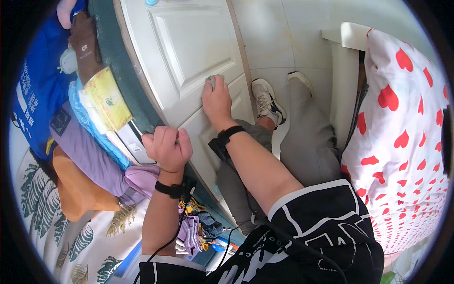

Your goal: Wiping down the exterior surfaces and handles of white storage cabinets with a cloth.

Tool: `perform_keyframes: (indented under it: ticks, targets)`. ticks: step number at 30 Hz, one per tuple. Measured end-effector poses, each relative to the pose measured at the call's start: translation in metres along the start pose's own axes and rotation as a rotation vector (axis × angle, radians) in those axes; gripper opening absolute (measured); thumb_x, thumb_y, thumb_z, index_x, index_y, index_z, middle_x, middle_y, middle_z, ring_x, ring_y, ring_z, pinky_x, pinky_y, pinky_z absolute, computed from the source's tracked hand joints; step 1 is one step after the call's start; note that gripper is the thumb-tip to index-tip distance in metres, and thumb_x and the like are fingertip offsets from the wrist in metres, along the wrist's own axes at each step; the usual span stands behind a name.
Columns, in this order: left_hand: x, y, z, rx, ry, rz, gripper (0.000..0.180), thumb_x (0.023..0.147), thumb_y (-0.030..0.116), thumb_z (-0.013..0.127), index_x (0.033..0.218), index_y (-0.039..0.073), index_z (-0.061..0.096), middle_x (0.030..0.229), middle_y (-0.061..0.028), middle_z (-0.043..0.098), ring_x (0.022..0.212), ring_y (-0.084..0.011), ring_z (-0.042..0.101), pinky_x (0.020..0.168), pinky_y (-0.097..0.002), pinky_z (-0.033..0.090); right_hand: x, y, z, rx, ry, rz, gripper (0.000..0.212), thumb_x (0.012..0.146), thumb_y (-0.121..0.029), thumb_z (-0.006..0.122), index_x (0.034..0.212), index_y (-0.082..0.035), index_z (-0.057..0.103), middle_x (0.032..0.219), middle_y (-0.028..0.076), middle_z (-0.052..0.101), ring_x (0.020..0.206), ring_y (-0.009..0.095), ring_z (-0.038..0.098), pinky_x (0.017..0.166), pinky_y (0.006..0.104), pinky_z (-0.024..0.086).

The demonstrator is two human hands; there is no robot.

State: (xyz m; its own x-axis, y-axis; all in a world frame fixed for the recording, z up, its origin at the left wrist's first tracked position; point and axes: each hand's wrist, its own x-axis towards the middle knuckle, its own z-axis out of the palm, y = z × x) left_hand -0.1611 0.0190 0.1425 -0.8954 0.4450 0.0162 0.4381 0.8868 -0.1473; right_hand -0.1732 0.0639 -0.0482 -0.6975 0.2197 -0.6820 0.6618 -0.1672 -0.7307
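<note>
the floor [265, 33] here has pale tiles, and a white door [189, 61] with sunk panels fills the middle of the view. the door is the thing to find all else by. the right hand [216, 97] is flat on the door, near the middle, pressing a small grey-green cloth [213, 80] against the painted face. only a bit of the cloth peeks out past the fingers. the left hand [166, 146] is curled shut around the edge of the door, lower down, holding it. both wrists wear black bands. it looks like the door is being wiped. to do that well, i think the left hand should keep the door from swinging, and the right hand should push the cloth into the grooves round each panel, where dust likes to hide. short strokes would help, so the cloth does not slip out. to the left of the door there is an open closet or shelf, stuffed full. inside it are folded clothes [87, 156] in purple, orange and light blue, a blue top [40, 80], something brown, and a flat yellow pack [109, 97]. lower down, by the door's bottom edge, small bits of cloth lie in a jumble [196, 227]. to the right of the door are the person's own legs in grey trousers and white shoes [266, 99]. further right a white sheet with red hearts [402, 137] hangs over something white.
</note>
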Motion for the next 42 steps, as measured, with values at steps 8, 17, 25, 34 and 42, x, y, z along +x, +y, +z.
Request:
perform_keyframes:
  ticks: [8, 17, 25, 34, 42]
  targets:
    - [-0.005, -0.009, -0.005, -0.072, -0.064, 0.003, 0.017, 0.075, 0.015, 0.073, 0.069, 0.014, 0.057, 0.072, -0.0024, 0.058, 0.065, -0.023, 0.053, 0.065, -0.0379, 0.03, 0.068, 0.05, 0.022, -0.15, 0.033, 0.255, 0.035, 0.103, -0.032, 0.051, 0.122, -0.003, 0.054, 0.114, 0.029, 0.067, 0.108, 0.049, 0.062, 0.093, 0.0566, 0.049]
    - [-0.02, -0.01, -0.021, -0.118, -0.208, -0.008, 0.021, 0.083, 0.03, 0.063, 0.072, 0.013, 0.057, 0.076, -0.004, 0.055, 0.071, -0.0243, 0.05, 0.079, -0.0423, 0.034, 0.205, 0.153, 0.006, -0.2, -0.032, 0.384, 0.041, 0.102, -0.028, 0.049, 0.128, 0.003, 0.053, 0.125, 0.035, 0.062, 0.118, 0.052, 0.06, 0.101, 0.0541, 0.047]
    - [-0.021, -0.027, -0.022, -0.047, -0.195, -0.016, 0.018, 0.079, 0.027, 0.063, 0.07, 0.013, 0.057, 0.075, -0.0042, 0.056, 0.069, -0.025, 0.049, 0.071, -0.0404, 0.032, 0.066, 0.045, 0.042, -0.021, 0.045, 0.1, 0.032, 0.101, -0.028, 0.056, 0.119, -0.002, 0.059, 0.109, 0.03, 0.069, 0.101, 0.049, 0.065, 0.088, 0.0544, 0.05]
    - [-0.02, -0.012, -0.017, 0.01, -0.224, -0.025, 0.02, 0.08, 0.026, 0.061, 0.067, 0.012, 0.054, 0.071, -0.0072, 0.055, 0.069, -0.0263, 0.051, 0.075, -0.0421, 0.033, 0.188, 0.098, 0.023, -0.062, 0.129, 0.519, 0.039, 0.101, -0.03, 0.053, 0.127, -0.001, 0.057, 0.121, 0.029, 0.067, 0.11, 0.049, 0.063, 0.095, 0.0534, 0.049]
    - [-0.033, -0.012, -0.03, 0.143, -0.38, -0.045, 0.022, 0.084, 0.032, 0.059, 0.073, 0.014, 0.053, 0.077, -0.0039, 0.056, 0.079, -0.0251, 0.058, 0.12, -0.058, 0.017, 0.269, 0.022, 0.036, -0.071, 0.014, 0.209, 0.042, 0.104, -0.033, 0.049, 0.13, -0.001, 0.056, 0.126, 0.027, 0.065, 0.115, 0.047, 0.062, 0.097, 0.0537, 0.048]
